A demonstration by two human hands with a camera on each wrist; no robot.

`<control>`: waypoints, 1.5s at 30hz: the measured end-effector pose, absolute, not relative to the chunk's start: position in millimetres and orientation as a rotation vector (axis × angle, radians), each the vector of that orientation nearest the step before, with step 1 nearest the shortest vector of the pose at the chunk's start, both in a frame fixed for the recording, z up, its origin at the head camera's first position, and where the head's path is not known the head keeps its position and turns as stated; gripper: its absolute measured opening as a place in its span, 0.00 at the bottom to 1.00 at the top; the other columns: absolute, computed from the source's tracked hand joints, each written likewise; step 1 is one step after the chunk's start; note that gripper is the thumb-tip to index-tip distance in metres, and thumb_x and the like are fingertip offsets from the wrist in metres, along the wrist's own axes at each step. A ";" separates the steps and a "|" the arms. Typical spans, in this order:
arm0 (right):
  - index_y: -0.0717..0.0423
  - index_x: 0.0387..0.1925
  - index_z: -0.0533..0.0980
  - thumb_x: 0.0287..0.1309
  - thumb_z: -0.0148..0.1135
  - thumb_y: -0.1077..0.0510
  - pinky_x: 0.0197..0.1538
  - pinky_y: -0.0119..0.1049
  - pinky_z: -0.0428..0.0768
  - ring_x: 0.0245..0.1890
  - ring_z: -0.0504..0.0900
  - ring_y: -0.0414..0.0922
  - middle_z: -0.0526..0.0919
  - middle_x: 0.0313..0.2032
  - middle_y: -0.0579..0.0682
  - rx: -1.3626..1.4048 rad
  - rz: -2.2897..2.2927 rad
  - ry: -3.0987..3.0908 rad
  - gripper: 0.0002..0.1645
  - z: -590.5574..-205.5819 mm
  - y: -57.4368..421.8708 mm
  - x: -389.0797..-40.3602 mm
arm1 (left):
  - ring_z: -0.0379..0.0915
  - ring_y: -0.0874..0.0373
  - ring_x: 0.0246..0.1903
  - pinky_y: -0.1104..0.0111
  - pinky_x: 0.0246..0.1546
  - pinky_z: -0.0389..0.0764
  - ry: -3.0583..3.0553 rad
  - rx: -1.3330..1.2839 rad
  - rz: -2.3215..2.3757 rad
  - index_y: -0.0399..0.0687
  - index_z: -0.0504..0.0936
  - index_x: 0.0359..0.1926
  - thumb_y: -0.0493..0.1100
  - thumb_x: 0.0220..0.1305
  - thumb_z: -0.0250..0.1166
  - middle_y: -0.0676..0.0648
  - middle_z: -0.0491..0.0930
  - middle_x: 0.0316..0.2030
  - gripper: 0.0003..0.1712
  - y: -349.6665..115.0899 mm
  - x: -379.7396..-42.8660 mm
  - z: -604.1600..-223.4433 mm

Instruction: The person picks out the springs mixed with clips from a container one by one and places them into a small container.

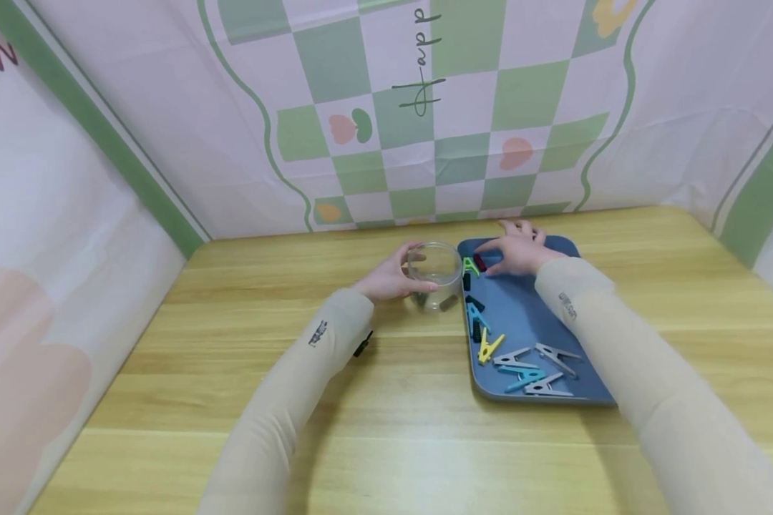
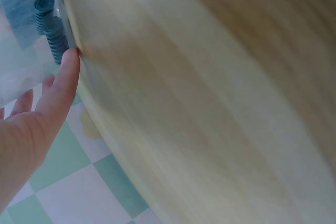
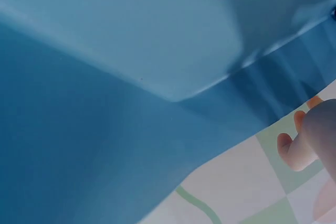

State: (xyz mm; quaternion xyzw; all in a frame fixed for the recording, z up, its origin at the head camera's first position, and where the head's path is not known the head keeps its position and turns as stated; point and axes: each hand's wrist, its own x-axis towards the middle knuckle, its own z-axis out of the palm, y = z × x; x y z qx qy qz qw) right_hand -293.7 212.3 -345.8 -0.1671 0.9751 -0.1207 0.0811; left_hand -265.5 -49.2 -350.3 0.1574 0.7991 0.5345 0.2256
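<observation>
My left hand (image 1: 386, 277) grips a clear round plastic container (image 1: 434, 275), thumb in front and fingers around the far side. Dark green ridged cylinders (image 2: 56, 40) lie inside it; one fingertip rests beside them in the left wrist view. Over the far left part of a blue tray (image 1: 522, 307), my right hand (image 1: 518, 252) pinches a small dark red piece (image 1: 479, 262) between thumb and index finger, its other fingers spread toward the tray's back edge. A light green clothespin (image 1: 469, 266) lies just left of that piece. The right wrist view misses the pinch.
Along the tray's left side lie black pieces (image 1: 476, 330), a blue clothespin (image 1: 478, 316) and a yellow clothespin (image 1: 490, 347). Several grey and teal clothespins (image 1: 522, 375) gather at its near end. A patterned cloth (image 1: 464, 157) hangs behind the wooden table (image 1: 386, 429).
</observation>
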 end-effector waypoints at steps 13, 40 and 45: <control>0.53 0.58 0.74 0.54 0.67 0.53 0.58 0.69 0.39 0.65 0.39 0.73 0.44 0.69 0.73 -0.452 -0.352 2.904 0.29 -347.9 207.8 -293.4 | 0.68 0.51 0.57 0.67 0.37 0.74 2.237 0.436 1.443 0.59 0.51 0.72 0.40 0.55 0.71 0.48 0.58 0.69 0.50 -49.6 -265.8 -350.4; 0.54 0.55 0.77 0.56 0.66 0.55 0.59 0.70 0.38 0.66 0.39 0.72 0.46 0.69 0.72 -0.472 -0.362 2.940 0.24 -352.1 205.1 -294.4 | 0.65 0.48 0.61 0.56 0.51 0.75 2.231 0.432 1.429 0.59 0.49 0.72 0.41 0.56 0.70 0.48 0.58 0.69 0.50 -49.8 -264.1 -348.8; 0.55 0.55 0.76 0.55 0.66 0.57 0.59 0.70 0.38 0.66 0.38 0.72 0.46 0.69 0.72 -0.473 -0.377 2.940 0.24 -352.4 204.0 -294.4 | 0.66 0.48 0.60 0.59 0.49 0.75 2.231 0.434 1.433 0.58 0.49 0.72 0.41 0.56 0.70 0.47 0.58 0.69 0.50 -49.5 -264.7 -349.5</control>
